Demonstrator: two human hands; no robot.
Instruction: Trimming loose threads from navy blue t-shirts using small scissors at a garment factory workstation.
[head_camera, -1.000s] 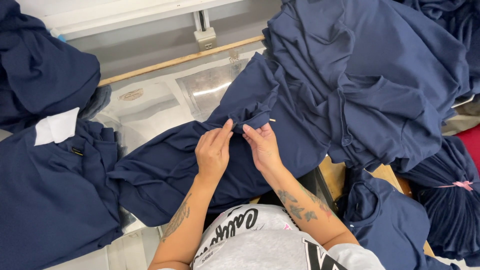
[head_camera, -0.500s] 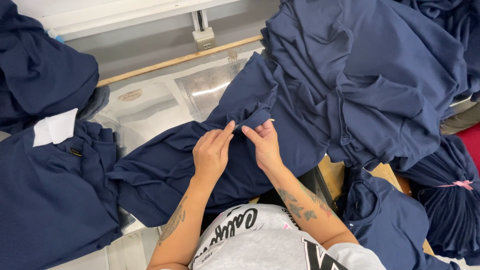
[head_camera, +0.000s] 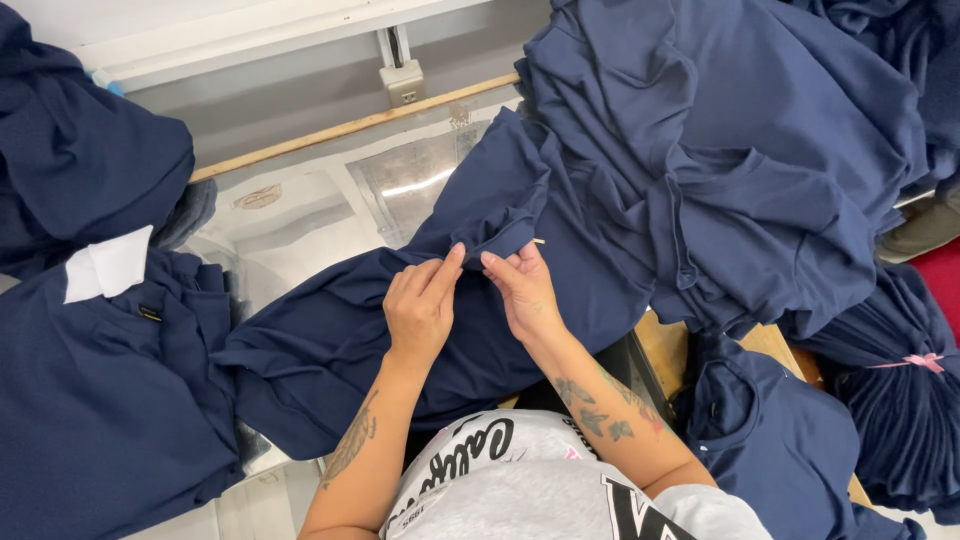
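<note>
Fingertips of left hand (head_camera: 420, 305) and right hand (head_camera: 522, 290) pinch a folded edge of the navy garment (head_camera: 470, 225) spread across the clear-covered table (head_camera: 300, 215), beside the navy pile (head_camera: 720, 150); best keep the fold taut, pinches close together.

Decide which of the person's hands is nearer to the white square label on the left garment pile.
Left. The left hand pinches the navy garment closer to the white label; the right hand lies beyond it, further right.

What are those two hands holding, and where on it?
Both the left hand and right hand pinch a folded edge of the navy garment spread on the table, fingertips close together on that fold.
</note>
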